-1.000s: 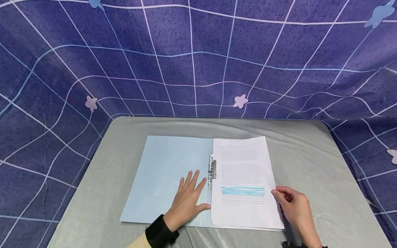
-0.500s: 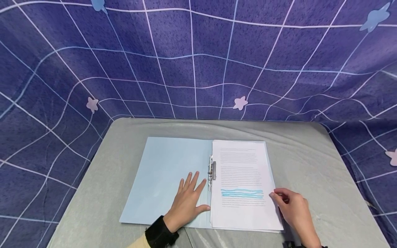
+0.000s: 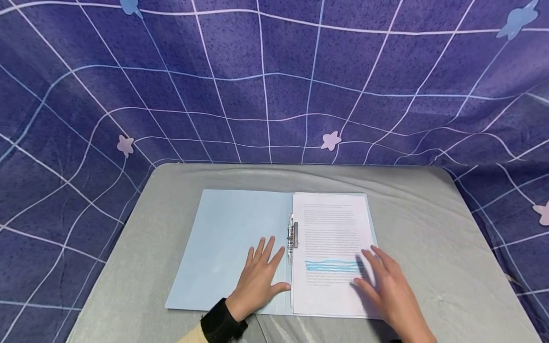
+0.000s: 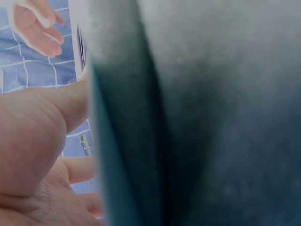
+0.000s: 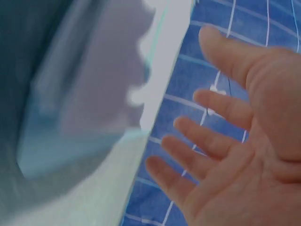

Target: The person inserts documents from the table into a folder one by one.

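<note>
A light blue folder (image 3: 227,224) lies spread out on the grey cloth. Printed sheets of paper (image 3: 328,302) fill its right side, the top one marked with a blue highlighted band (image 3: 332,266). Along the fold sits a metal clip (image 3: 293,236). My left hand (image 3: 257,281) rests on the folder's left cover with fingers spread, thumb reaching to the edge of the sheets. Over the right part of the paper, my right hand (image 3: 390,286) hovers with its fingers apart, casting a shadow. The right wrist view shows that same hand (image 5: 221,136) holding nothing.
Grey cloth (image 3: 429,228) covers the table on all sides of the folder. A blue-purple curtain (image 3: 240,95) with a grid and stars hangs behind and at both sides. The black wrist strap (image 3: 220,321) lies near the folder's front edge.
My right hand has let go of the sheets' right edge, spread its fingers and moved left over the page. The lifted paper has settled flat. My left hand stays put.
</note>
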Demonstrator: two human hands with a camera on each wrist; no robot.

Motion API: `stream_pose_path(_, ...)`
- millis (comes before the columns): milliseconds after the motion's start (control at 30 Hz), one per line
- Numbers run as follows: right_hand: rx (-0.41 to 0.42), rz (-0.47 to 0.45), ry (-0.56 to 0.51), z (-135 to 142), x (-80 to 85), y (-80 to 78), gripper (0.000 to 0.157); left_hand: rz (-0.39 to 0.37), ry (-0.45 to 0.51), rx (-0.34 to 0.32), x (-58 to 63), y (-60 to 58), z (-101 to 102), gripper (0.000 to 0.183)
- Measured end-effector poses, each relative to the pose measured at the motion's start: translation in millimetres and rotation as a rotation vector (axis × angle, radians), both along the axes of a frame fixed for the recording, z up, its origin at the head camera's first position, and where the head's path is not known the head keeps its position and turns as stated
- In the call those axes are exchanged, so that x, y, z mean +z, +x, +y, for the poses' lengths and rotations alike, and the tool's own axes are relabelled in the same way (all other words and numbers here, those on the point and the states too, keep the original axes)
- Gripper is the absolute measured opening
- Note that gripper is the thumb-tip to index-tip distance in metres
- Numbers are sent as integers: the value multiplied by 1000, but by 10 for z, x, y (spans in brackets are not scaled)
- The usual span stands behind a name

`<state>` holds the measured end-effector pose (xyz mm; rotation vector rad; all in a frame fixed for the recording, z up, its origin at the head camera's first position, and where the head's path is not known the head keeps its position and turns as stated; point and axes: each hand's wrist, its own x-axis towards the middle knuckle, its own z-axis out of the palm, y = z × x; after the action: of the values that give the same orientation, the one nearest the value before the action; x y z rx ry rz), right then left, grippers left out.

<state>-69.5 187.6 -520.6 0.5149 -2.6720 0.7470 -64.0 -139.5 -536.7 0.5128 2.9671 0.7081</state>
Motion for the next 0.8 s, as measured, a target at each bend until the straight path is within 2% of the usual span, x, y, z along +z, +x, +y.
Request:
stream_pose_path(133, 81, -74, 66, -98, -94, 60, 74, -2, 0, -1, -2, -2, 5, 88)
stream_pose_path(267, 104, -105, 88, -144, -157, 95, 73, 1, -4, -1, 3, -4, 13, 88)
stream_pose_path(800, 59, -140, 140, -212, -174, 89, 69, 11, -10, 3, 10, -15, 23, 88)
